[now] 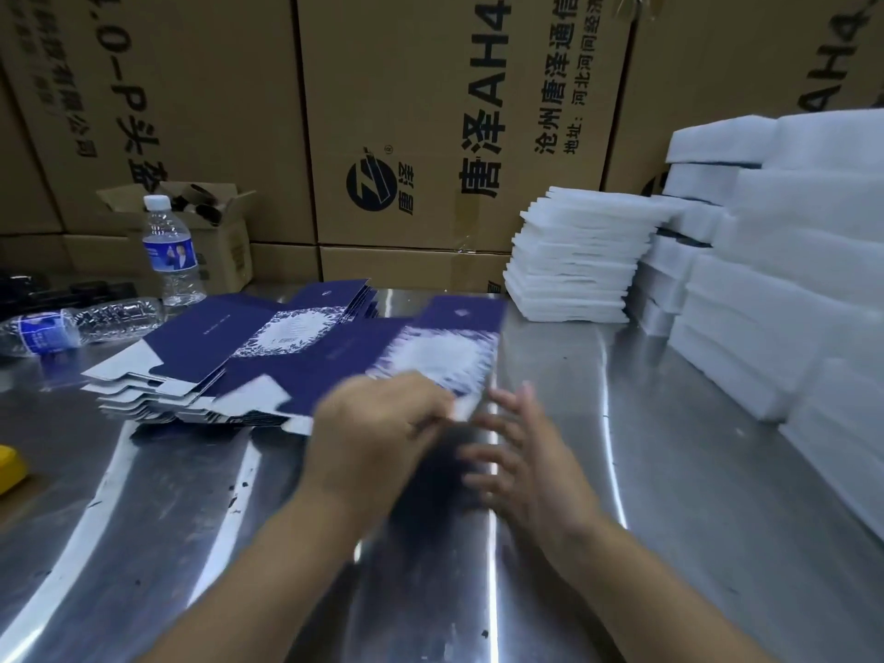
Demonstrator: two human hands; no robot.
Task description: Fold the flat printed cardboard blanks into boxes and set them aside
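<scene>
Yellow shows at the far left edge of the steel table [693,471], on a small object [9,466] we cannot identify. Behind it a clear water bottle [71,325] lies on its side. A second bottle [172,251] stands upright in front of a small open carton [215,222].

Next comes the stack of blanks [191,366], flat, dark blue with a white floral panel, fanned out on the table left of centre. One loose blank [430,342] lies across the stack's right end, blurred by motion. At its near edge we see the left hand [373,433], with fingers [430,413] curled and pinching the cardboard's white edge. Just beside it the right hand [531,461] is spread wide, its fingers straight and holding nothing. We cannot tell whether they touch the blank.

Further right, white foam sheets [574,265] sit in a neat pile, with taller foam piles [789,279] along the right edge. Large printed brown cartons [430,112] wall off the back.
</scene>
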